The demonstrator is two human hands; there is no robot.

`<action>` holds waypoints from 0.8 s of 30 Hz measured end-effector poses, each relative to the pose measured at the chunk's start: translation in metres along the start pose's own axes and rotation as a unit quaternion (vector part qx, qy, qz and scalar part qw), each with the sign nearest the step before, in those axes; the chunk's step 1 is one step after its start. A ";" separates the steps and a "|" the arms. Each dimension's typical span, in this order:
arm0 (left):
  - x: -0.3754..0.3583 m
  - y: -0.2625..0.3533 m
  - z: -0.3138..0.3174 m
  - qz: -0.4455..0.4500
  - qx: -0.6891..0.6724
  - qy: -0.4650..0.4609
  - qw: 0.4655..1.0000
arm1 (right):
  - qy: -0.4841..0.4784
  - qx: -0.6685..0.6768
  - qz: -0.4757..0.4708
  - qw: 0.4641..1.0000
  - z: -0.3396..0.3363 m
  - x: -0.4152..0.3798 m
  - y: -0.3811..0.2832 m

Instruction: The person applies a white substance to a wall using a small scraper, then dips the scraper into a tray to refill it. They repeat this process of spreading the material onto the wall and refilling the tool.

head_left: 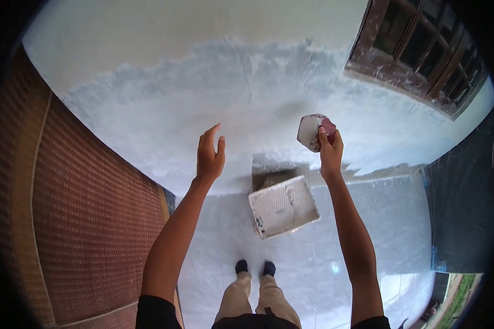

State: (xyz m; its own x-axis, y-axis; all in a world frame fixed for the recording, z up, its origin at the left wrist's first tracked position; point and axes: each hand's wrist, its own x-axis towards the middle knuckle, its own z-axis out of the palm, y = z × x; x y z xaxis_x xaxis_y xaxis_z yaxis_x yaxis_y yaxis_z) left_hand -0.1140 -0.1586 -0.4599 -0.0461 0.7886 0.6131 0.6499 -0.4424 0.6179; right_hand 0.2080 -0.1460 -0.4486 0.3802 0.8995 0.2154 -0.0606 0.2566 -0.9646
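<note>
My right hand (332, 149) grips a small angular cup-like piece (309, 131), whitish on its broad face and dark red with paint smears where my thumb presses. It is held up in front of the wall, right of the middle. Over to the left, my left hand (209, 158) is raised with nothing in it, thumb apart from the slightly bent fingers. Below and between both hands, a white paint tray (284, 207) with a ribbed slope lies on the floor, its rim and corner spotted with dried paint.
The wall (186, 109) has patchy white paint over its lower part and a bare grey patch behind the tray. A wooden-framed window (406, 55) is at upper right. A woven brown panel (93, 208) stands left; a dark panel (466, 197) is right. My feet are on the tiled floor (335, 285).
</note>
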 end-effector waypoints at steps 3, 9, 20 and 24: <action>-0.048 -0.024 0.029 -0.047 -0.011 -0.020 0.999 | 0.003 -0.115 0.022 0.993 -0.020 -0.031 0.054; -0.163 -0.068 0.087 -0.177 -0.050 -0.073 0.980 | -0.015 -0.294 0.089 0.952 -0.077 -0.098 0.171; -0.362 -0.126 0.167 -0.300 -0.056 -0.135 0.943 | -0.084 -0.473 0.097 0.872 -0.166 -0.183 0.321; -0.406 -0.130 0.194 -0.329 -0.072 -0.148 0.930 | -0.115 -0.493 0.097 0.857 -0.164 -0.201 0.348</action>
State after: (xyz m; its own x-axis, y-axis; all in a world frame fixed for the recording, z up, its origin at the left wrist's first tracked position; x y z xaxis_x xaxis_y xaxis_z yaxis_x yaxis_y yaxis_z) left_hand -0.0326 -0.3384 -0.8853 -0.1726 0.9825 -0.0695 0.4459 0.1408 0.8839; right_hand 0.2613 -0.2956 -0.8524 0.2533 0.9661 -0.0494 0.7499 -0.2284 -0.6209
